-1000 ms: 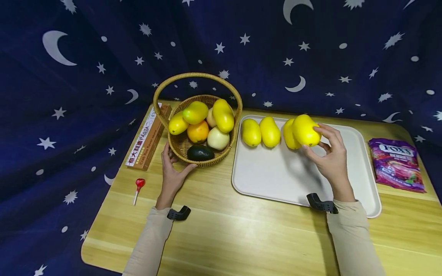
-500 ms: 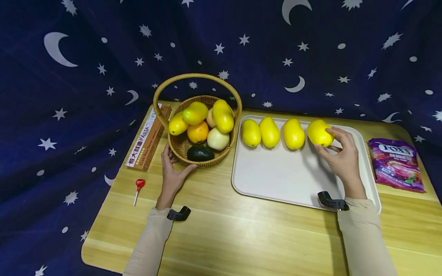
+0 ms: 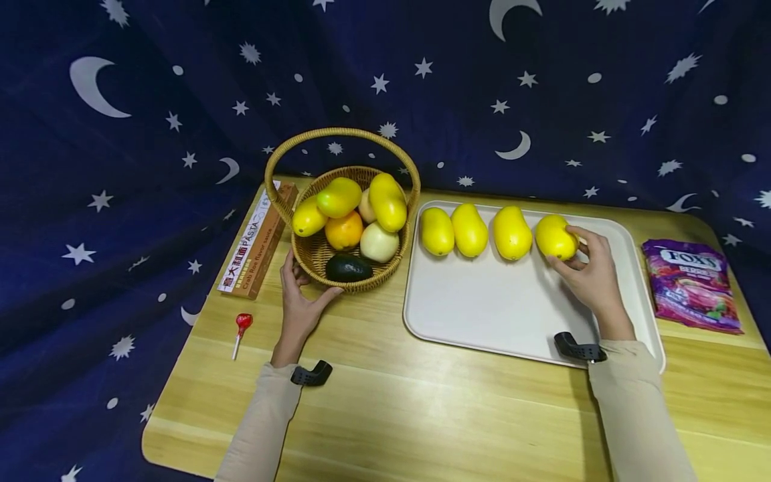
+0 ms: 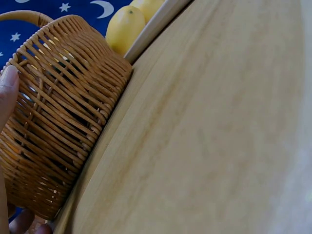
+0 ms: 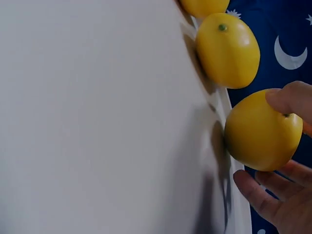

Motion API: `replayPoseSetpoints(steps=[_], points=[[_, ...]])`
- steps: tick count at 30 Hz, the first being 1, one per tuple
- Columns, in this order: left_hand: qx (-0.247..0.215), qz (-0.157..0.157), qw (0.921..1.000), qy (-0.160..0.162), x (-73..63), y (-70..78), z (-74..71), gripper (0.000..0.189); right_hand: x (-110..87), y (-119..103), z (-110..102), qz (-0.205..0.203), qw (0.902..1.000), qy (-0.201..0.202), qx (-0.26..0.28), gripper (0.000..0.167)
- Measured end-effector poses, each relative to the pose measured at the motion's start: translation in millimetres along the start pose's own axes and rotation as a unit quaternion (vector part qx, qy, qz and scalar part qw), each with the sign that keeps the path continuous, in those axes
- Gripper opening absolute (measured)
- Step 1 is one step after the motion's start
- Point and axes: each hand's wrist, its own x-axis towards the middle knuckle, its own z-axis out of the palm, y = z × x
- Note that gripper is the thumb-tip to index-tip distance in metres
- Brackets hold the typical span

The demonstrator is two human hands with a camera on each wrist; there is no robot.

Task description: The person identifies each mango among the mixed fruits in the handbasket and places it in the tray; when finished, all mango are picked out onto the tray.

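Observation:
At the right end of a row of yellow mangoes, my right hand (image 3: pixel 587 271) holds a mango (image 3: pixel 556 237) between thumb and fingers. In the right wrist view, the thumb lies on top of this mango (image 5: pixel 263 131), with fingers below it. It sits at the far side of the white tray (image 3: pixel 482 304), a small gap from the neighbouring mango (image 3: pixel 512 233). My left hand (image 3: pixel 299 311) grips the lower left side of the wicker basket (image 3: pixel 313 258), thumb along its near side. Several mangoes, an orange (image 3: pixel 344 231), an avocado (image 3: pixel 349 268) and pale round fruits lie inside.
Left of the basket lies a pasta box (image 3: pixel 255 244), with a red lollipop (image 3: pixel 242 328) nearer the front. A purple candy bag (image 3: pixel 693 284) lies right of the tray. The basket's tall handle (image 3: pixel 343 132) arches upward. A dark starry cloth (image 3: pixel 385 80) hangs behind the table.
My right hand has carried the mango rightward, away from in front of the third one, and down onto the tray at the row's end. The left hand stays at the basket.

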Motion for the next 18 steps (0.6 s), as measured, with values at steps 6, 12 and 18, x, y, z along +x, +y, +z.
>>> replayPoseSetpoints(steps=[6, 12, 18], points=[[-0.001, -0.006, 1.0, 0.0, -0.9, 1.4, -0.5, 0.107, 1.0, 2.9, -0.2, -0.001, 0.9997, -0.021, -0.009, 0.065], [-0.003, -0.007, 1.0, 0.001, -1.3, 1.5, -0.9, 0.108, 2.3, 5.5, 0.3, 0.011, 0.9995, -0.027, -0.01, 0.066], [0.001, -0.011, 0.9999, -0.002, -0.3, -0.7, -0.8, 0.107, 3.9, 8.9, 2.0, 0.017, 0.9994, -0.032, -0.002, 0.068]])
